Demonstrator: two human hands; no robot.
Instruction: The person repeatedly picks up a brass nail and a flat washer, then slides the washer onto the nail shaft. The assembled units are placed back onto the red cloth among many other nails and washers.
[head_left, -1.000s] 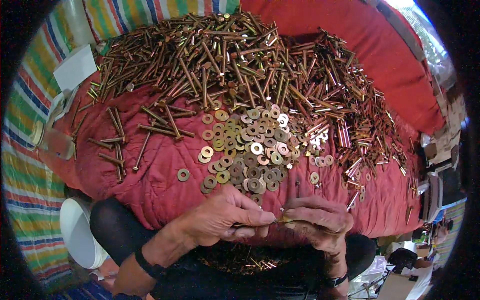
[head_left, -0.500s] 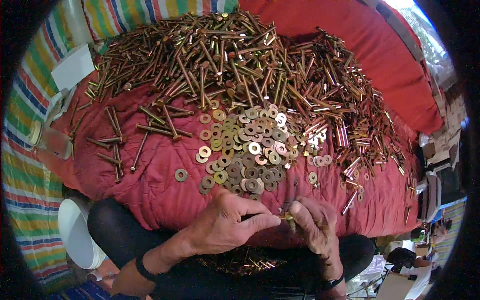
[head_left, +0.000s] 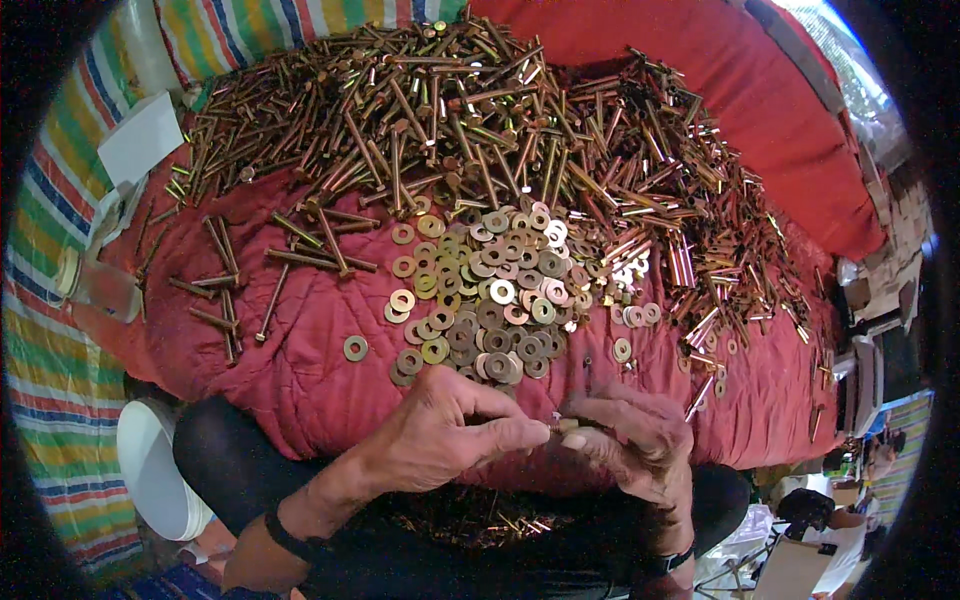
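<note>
My left hand (head_left: 440, 430) is closed, thumb and fingers pinching a bolt (head_left: 555, 426) whose shank is mostly hidden in the grip. The bolt's threaded end pokes out to the right. At that tip sits a small brass-coloured nut (head_left: 570, 424), between the thumb and fingers of my right hand (head_left: 635, 440). The right fingers are partly smeared by motion. Just beyond both hands lies a heap of flat washers (head_left: 500, 300), brassy on its left and greyer toward the middle. One washer (head_left: 355, 348) lies apart to the left.
A large pile of long bolts (head_left: 430, 110) spreads across the back and right of the red quilted cloth (head_left: 300, 400). Several loose bolts (head_left: 275, 300) lie at the left. More metal pieces (head_left: 490, 520) sit below my hands. A white bucket (head_left: 150, 470) and a clear jar (head_left: 105, 288) stand left.
My right hand has turned, its fingers now stretching over the bolt's tip and blurred. The left hand keeps its pinch, shifted slightly left. The view has moved a little.
</note>
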